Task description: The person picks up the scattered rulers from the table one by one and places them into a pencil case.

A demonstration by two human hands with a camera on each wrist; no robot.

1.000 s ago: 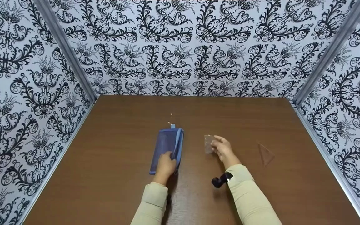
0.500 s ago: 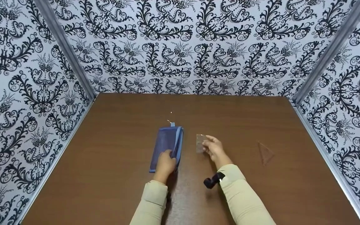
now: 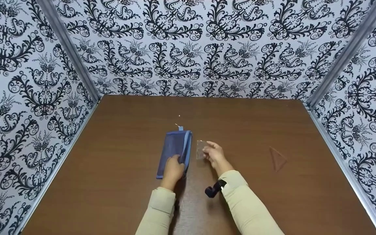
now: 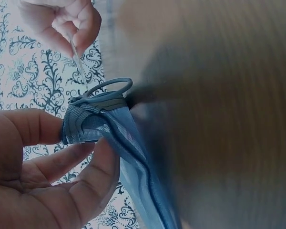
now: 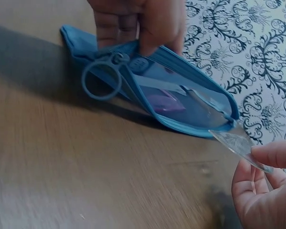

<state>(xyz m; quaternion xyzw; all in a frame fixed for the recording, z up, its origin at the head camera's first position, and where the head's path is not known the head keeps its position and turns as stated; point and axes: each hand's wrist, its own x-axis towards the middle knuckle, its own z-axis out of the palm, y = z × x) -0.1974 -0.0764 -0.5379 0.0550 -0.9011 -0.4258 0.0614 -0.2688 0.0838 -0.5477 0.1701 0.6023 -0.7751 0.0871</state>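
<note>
My left hand (image 3: 173, 169) grips the edge of a blue mesh zip pouch (image 3: 174, 145) lying left of the table's middle. In the right wrist view the pouch's mouth gapes, a purple thing (image 5: 166, 102) shows inside, and a ring-shaped zip pull (image 5: 101, 81) hangs from one end. Thumb and fingers of my right hand (image 3: 215, 154) pinch a clear plastic protractor (image 5: 238, 147), held just right of the pouch with its tip close to the mouth. Whether the tip touches the pouch I cannot tell.
A clear set square (image 3: 277, 159) lies flat on the brown table (image 3: 126, 202), right of my right hand. Patterned walls (image 3: 188, 49) with grey corner posts stand behind the table and along both sides.
My right hand has moved left with the protractor, from well right of the pouch to close beside it. The left hand keeps its grip on the pouch in the same place.
</note>
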